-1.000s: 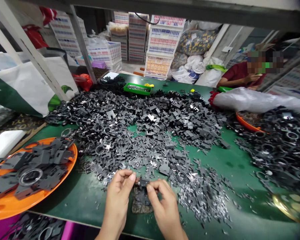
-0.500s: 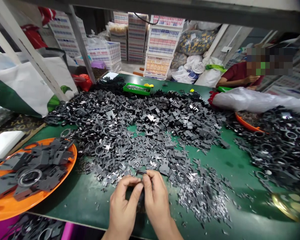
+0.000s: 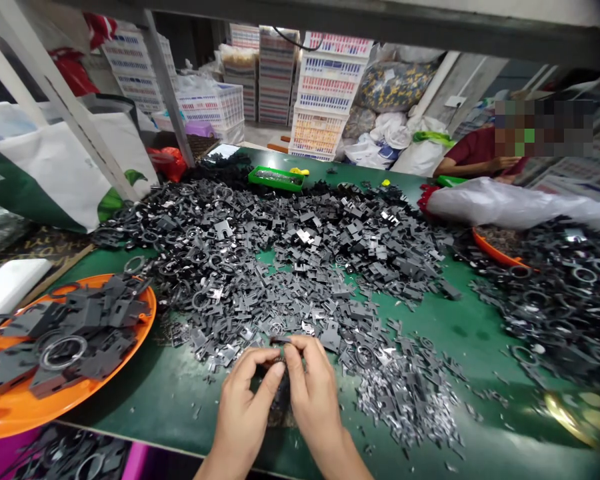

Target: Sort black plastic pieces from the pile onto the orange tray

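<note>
My left hand and my right hand meet over the green table mat, close to the near edge. Between their fingertips they pinch a small dark metal part, which is partly hidden by the fingers. Under my palms lies a low stack of dark parts, mostly hidden by my hands. Just beyond my fingers spreads a wide heap of grey and black stamped metal pieces, with a few shiny ones among them.
An orange round tray of larger dark plates lies to the left. Black rings are heaped on the right. A small green tray, a white plastic bag and a seated co-worker's red sleeve lie beyond.
My hands have moved together from slightly apart and now cover most of the dark stack. Their fingertips meet on the small part, a little farther up the table.
</note>
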Available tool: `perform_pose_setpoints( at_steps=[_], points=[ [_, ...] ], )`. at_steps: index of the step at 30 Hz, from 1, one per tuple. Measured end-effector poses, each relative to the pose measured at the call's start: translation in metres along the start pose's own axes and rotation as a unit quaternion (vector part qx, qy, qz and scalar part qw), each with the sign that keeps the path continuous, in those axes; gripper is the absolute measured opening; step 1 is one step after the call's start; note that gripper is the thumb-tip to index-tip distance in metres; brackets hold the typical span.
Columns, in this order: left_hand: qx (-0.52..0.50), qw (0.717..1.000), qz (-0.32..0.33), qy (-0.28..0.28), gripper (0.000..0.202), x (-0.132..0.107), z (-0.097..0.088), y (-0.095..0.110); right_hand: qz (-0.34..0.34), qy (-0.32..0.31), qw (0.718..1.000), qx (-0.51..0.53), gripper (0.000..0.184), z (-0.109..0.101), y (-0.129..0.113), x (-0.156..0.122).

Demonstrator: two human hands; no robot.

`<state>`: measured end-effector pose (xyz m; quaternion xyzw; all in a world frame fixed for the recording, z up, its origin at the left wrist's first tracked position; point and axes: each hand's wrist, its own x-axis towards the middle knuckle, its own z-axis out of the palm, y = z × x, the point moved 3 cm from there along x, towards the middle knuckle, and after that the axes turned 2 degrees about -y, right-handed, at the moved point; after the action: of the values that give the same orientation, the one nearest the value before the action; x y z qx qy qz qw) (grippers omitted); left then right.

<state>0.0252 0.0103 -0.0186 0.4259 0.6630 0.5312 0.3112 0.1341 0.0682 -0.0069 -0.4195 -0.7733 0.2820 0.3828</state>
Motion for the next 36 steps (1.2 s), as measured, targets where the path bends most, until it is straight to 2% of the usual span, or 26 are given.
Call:
perform_pose_setpoints(
  at_steps=[5, 8, 12, 16, 19, 23, 29, 33, 36],
  points=[
    [-0.01, 0.998, -0.047, -0.037, 0.022, 0.004, -0.001, -0.006, -0.075, 0.022, 0.996, -0.039, 0.013, 0.001, -0.004, 0.003],
    [-0.04, 0.996, -0.066, -0.053, 0.026, 0.008, -0.003, -0.007, -0.089, 0.024, 0.995, -0.048, 0.013, 0.0, -0.004, 0.013],
    [-0.145, 0.982, -0.124, -0.01, 0.022, 0.011, -0.009, -0.01, -0.018, 0.012, 0.998, -0.054, 0.016, -0.009, 0.006, 0.03],
    [-0.27, 0.947, -0.172, 0.016, 0.024, 0.009, -0.011, -0.013, 0.05, -0.103, 0.992, 0.048, 0.023, -0.016, 0.013, 0.026],
    [-0.297, 0.939, -0.175, 0.011, 0.024, 0.007, -0.008, -0.012, 0.067, -0.165, 0.981, 0.076, 0.026, -0.017, 0.013, 0.01],
    [-0.305, 0.935, -0.18, 0.007, 0.025, 0.003, -0.003, -0.009, 0.084, -0.158, 0.981, 0.068, 0.027, -0.018, 0.014, -0.005],
    [-0.314, 0.931, -0.186, 0.008, 0.023, -0.001, -0.001, -0.005, 0.085, -0.15, 0.984, 0.055, 0.026, -0.02, 0.013, -0.009],
    [-0.256, 0.954, -0.154, 0.005, 0.02, -0.003, -0.003, -0.011, 0.073, -0.161, 0.984, 0.019, 0.026, -0.024, 0.009, -0.011],
    [-0.166, 0.982, -0.088, -0.011, 0.014, -0.002, -0.006, -0.015, 0.042, -0.164, 0.985, -0.016, 0.024, -0.028, 0.006, -0.014]
  ],
)
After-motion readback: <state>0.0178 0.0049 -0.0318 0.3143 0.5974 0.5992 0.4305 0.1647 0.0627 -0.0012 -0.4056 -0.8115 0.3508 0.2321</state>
